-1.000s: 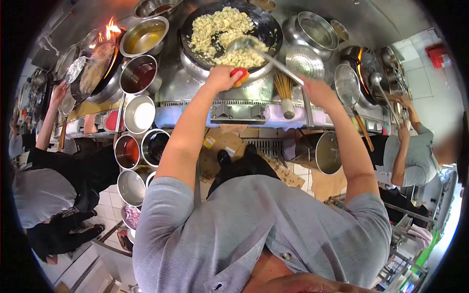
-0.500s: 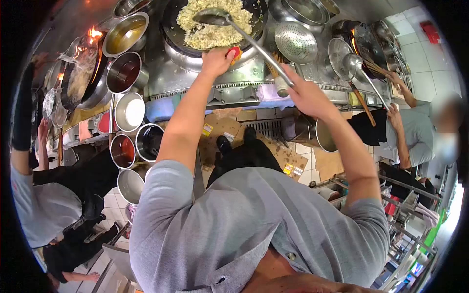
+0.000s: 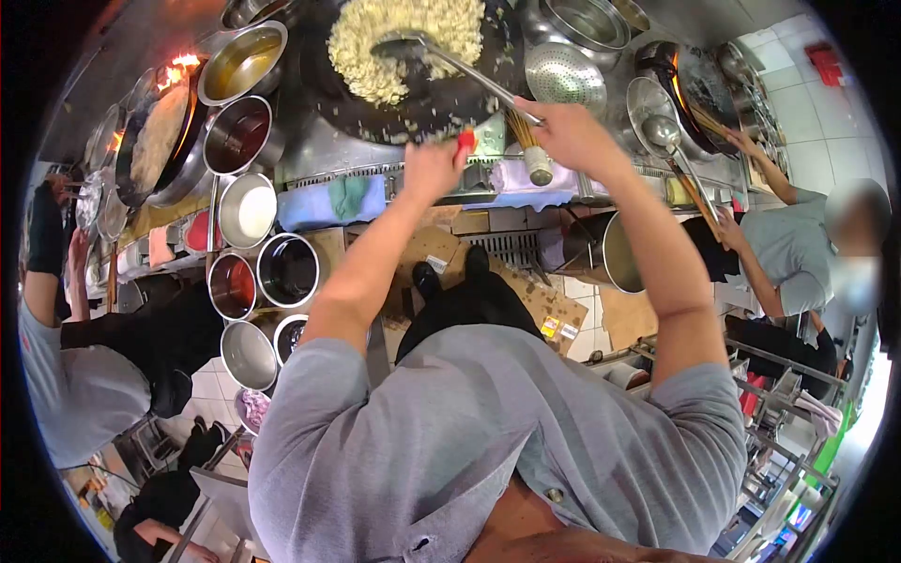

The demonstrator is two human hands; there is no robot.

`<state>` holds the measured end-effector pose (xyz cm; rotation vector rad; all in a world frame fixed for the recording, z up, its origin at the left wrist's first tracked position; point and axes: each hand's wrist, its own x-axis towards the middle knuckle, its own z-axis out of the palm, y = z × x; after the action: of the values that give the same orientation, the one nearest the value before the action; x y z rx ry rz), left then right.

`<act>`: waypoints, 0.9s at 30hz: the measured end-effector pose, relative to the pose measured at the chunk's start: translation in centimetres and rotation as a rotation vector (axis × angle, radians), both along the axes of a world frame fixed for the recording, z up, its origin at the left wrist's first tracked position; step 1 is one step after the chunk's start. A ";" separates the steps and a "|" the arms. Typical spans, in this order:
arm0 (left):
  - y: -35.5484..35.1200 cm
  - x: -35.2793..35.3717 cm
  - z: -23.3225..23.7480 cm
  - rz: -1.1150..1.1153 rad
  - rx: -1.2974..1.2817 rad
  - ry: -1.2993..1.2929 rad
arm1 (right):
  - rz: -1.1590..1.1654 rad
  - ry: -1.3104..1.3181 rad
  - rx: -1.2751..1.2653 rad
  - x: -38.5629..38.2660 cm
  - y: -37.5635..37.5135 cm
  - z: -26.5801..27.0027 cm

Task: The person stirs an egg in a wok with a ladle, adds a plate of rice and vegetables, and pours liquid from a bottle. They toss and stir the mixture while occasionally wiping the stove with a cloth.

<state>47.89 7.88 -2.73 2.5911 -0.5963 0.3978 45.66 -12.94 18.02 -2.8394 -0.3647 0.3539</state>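
My left hand (image 3: 434,171) is closed at the near rim of a large black wok (image 3: 375,117), with a bit of red cloth (image 3: 465,139) showing by its thumb; what the fingers wrap round is partly hidden. Pale fried rice (image 3: 404,42) lies in the wok, which is tipped toward me, some grains scattered near its rim. Wrapped round the handle of a long metal ladle (image 3: 465,68) is my right hand (image 3: 574,141). The ladle's bowl rests in the rice. Just below that hand stands a bamboo brush (image 3: 537,164).
A perforated strainer (image 3: 565,77) lies right of the wok. Pots of sauce, including a dark red one (image 3: 237,136), line the left. Flames (image 3: 180,70) rise at a co-worker's wok (image 3: 155,141). Another co-worker (image 3: 784,244) stands at right, holding a ladle and a brush.
The wok has moved toward me and tilted, with my left hand lower and further right. Rice has shifted and scattered in it. My right hand has moved slightly up with the ladle.
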 end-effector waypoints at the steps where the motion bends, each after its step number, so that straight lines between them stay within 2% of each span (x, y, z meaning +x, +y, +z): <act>1: 0.5 -2.2 0.4 -0.042 0.115 0.100 | -0.056 -0.046 0.002 -0.6 1.1 -1.2; 2: 0.9 -2.6 1.5 -0.026 0.113 0.094 | -0.101 -0.102 0.005 -0.7 1.8 -1.4; 4: 1.7 -2.2 4.2 -0.136 0.082 -0.070 | -0.060 -0.098 0.047 -1.2 1.9 -0.6; 5: 2.0 0.4 6.5 -0.097 -0.011 -0.028 | -0.035 -0.068 0.084 -2.4 1.8 -0.3; 6: 2.7 3.3 7.4 -0.099 0.055 0.109 | -0.037 -0.058 0.086 -3.6 1.2 0.1; 8: 3.4 4.8 7.1 -0.051 0.009 0.117 | 0.079 -0.080 0.120 -4.9 -0.9 2.3; 10: 3.7 3.1 6.8 -0.103 -0.046 0.164 | -0.045 0.206 0.167 -7.0 -2.5 8.3; 11: 3.9 1.7 8.2 -0.145 0.129 0.229 | 0.022 0.229 0.041 -8.1 -3.5 11.0; 12: 3.7 0.7 9.9 -0.163 0.104 0.214 | 0.088 0.233 -0.091 -8.2 -4.0 12.8; 14: 3.8 0.9 14.6 -0.143 0.048 0.160 | 0.117 0.196 -0.095 -7.0 -3.4 13.8; 15: 3.6 2.4 14.8 -0.137 0.010 0.130 | 0.140 0.201 -0.088 -6.7 -2.9 14.0; 16: 3.3 4.2 14.6 -0.134 -0.029 0.099 | 0.151 0.134 -0.050 -5.6 -2.6 12.0; 17: 2.6 5.8 11.9 -0.147 0.039 -0.001 | 0.162 0.069 -0.010 -3.9 -2.2 8.6; 18: 1.9 5.5 8.5 -0.155 -0.019 -0.014 | 0.115 0.055 -0.058 -2.3 -0.6 6.1; 20: 0.6 3.5 1.9 -0.004 -0.056 -0.103 | 0.013 -0.019 -0.101 -0.2 2.0 0.7; 22: 1.1 0.1 0.7 -0.056 -0.006 0.029 | -0.039 -0.061 -0.100 -0.3 3.1 -1.0; 23: 2.0 -1.5 2.2 -0.131 0.041 0.110 | -0.109 -0.065 -0.024 -0.9 3.6 -0.7; 24: 2.3 -1.1 3.9 -0.123 0.042 0.112 | -0.176 -0.073 0.056 -1.2 4.1 -0.6; 25: 2.6 0.4 5.6 -0.156 0.034 0.031 | -0.116 -0.153 0.122 -1.1 2.8 -3.3; 26: 2.8 1.4 6.1 -0.187 0.025 -0.031 | -0.106 -0.132 0.126 -1.2 2.3 -3.5; 27: 3.1 3.6 5.3 -0.166 0.009 0.003 | -0.279 0.194 0.572 -1.5 2.0 -3.8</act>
<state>51.45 10.94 2.59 2.5266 -0.8073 0.3364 44.13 -10.95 14.20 -2.2331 -0.0174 0.3881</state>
